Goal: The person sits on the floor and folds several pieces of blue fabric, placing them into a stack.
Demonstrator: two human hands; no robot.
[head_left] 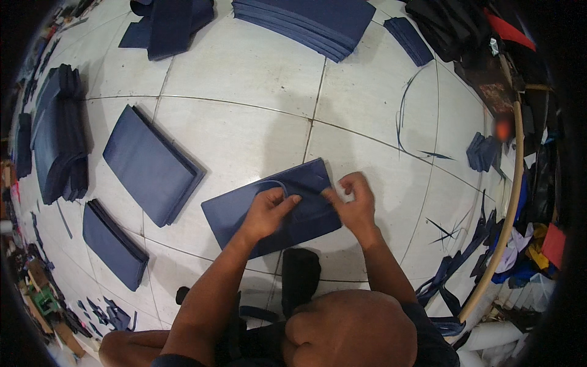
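A dark blue fabric panel [229, 211] lies flat on the tiled floor in front of me, slanting up to the right, with a darker layer or fold on its right part. My left hand [267, 214] is closed over its middle, thumb against the curled fingers. A thin curved fabric strip [269, 182] loops into that grip. At the panel's right edge is my right hand [356, 205]; one digit reaches in to touch the fabric while the others curl above it. Blur hides whether it pinches anything.
Stacks of blue fabric panels lie left [150, 165], lower left [113, 244], far left [61, 140] and at the back [306, 24]. Fabric scraps [483, 151] and loose strips lie to the right, near a curved pale rod [510, 214] bordering a heap of mixed material.
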